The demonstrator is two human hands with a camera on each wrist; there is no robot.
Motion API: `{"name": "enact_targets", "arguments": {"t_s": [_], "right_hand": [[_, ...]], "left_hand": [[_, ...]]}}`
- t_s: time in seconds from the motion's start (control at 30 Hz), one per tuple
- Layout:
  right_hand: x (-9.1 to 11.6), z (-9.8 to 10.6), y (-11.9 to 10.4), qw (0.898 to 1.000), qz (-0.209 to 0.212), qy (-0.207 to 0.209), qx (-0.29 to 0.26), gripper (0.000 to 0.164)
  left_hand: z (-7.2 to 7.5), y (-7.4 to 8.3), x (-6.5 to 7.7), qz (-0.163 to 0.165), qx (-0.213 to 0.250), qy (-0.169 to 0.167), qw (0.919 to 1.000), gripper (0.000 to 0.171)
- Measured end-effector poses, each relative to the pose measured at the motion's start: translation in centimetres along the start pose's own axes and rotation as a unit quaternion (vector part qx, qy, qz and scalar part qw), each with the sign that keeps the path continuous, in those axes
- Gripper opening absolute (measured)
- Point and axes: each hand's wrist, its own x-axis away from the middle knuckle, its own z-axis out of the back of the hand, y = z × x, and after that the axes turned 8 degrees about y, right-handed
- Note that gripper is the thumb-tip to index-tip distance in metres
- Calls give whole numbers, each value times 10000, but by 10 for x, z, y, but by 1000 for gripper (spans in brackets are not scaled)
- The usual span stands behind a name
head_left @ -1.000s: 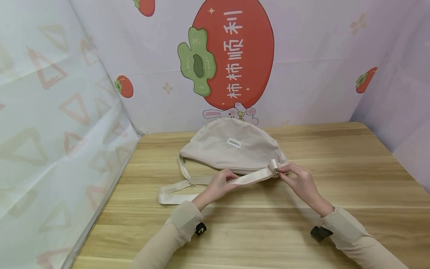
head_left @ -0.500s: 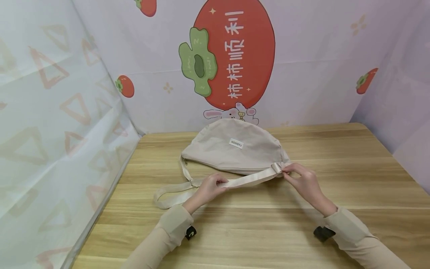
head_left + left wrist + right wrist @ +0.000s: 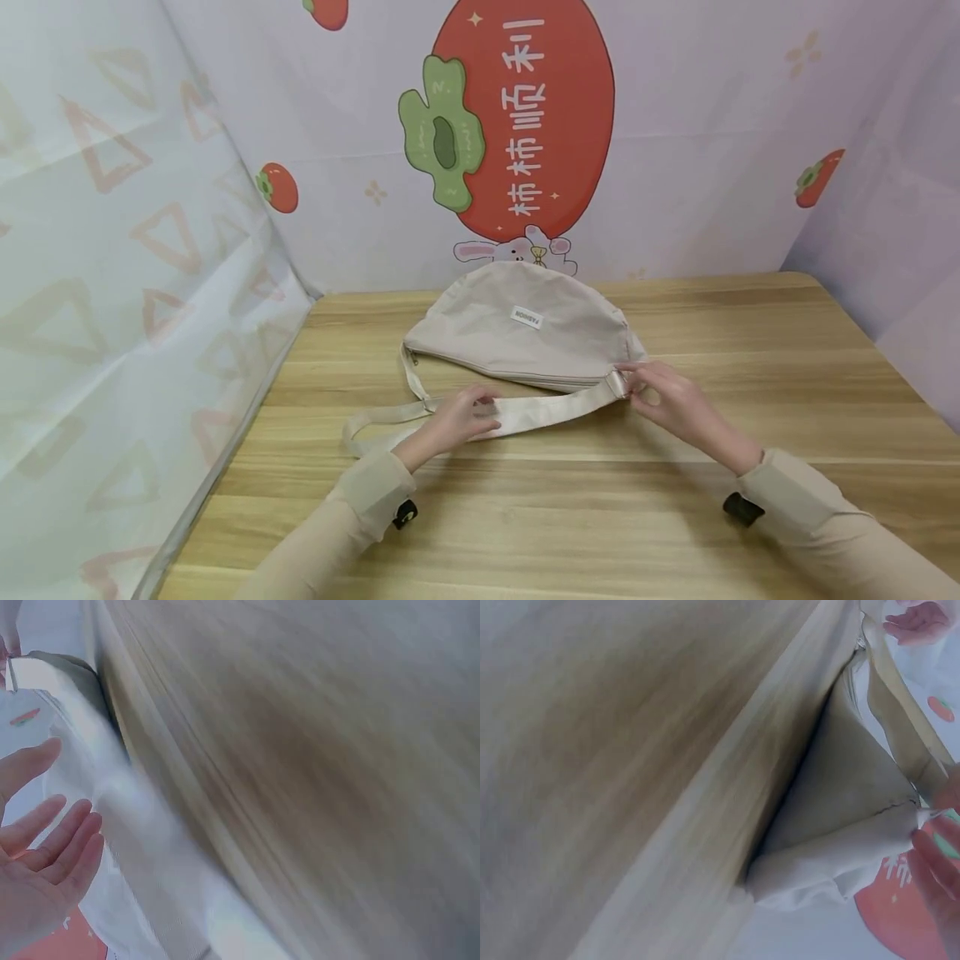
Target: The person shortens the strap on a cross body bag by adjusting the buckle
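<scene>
A beige half-moon shoulder bag with a small white label lies on the table, its zipper along the near edge. Its pale strap runs in front of it and loops round at the left. My right hand pinches the strap at the slider buckle, by the bag's right end. My left hand is beside the strap further left; in the left wrist view that hand has its fingers loosely spread, with the strap passing by their tips.
The wood-grain table extends to both sides and toward me. Behind it hangs a white backdrop with printed persimmons, and a patterned white sheet borders the left side.
My left hand slid left along the strap, then loosened its fingers from it. The strap's front stretch now hangs lower and flatter. My right hand stayed by the buckle.
</scene>
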Motion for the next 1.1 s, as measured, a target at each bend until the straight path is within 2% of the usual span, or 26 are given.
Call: {"name": "enact_targets", "arguments": {"t_s": [0.1, 0.2, 0.4, 0.53, 0.6, 0.7, 0.8, 0.93, 1.03, 1.1], "right_hand": [[-2, 2, 0, 9989, 195, -425, 101, 23], [-1, 3, -1, 9964, 203, -817, 76, 25], [3, 5, -5, 9891, -277, -1447, 24, 30], [8, 5, -6, 9822, -595, -1778, 95, 35], [11, 4, -5, 9806, -539, -1864, 278, 37], [17, 2, -4, 9793, -210, -1928, 586, 40], [21, 1, -5, 9762, -47, -2062, 663, 40], [22, -2, -10, 9721, -284, -2217, 712, 38], [22, -5, -13, 9719, -379, -2174, 813, 36], [23, -8, -14, 9729, -432, -2103, 854, 28]], "left_hand": [[9, -7, 3, -17, 41, -99, 9999, 38], [20, -15, 5, -95, -30, -122, 9999, 36], [37, -33, 9, -254, -330, -374, 9984, 33], [44, -42, 11, -266, -370, -553, 9974, 31], [46, -46, 13, -173, -388, -679, 9968, 31], [48, -51, 15, -100, -393, -862, 9955, 31], [50, -54, 17, -35, -395, -982, 9944, 30], [53, -60, 22, 19, -337, -1060, 9938, 27], [54, -65, 26, 86, -247, -1084, 9938, 25], [54, -69, 28, 31, -190, -1060, 9942, 23]]}}
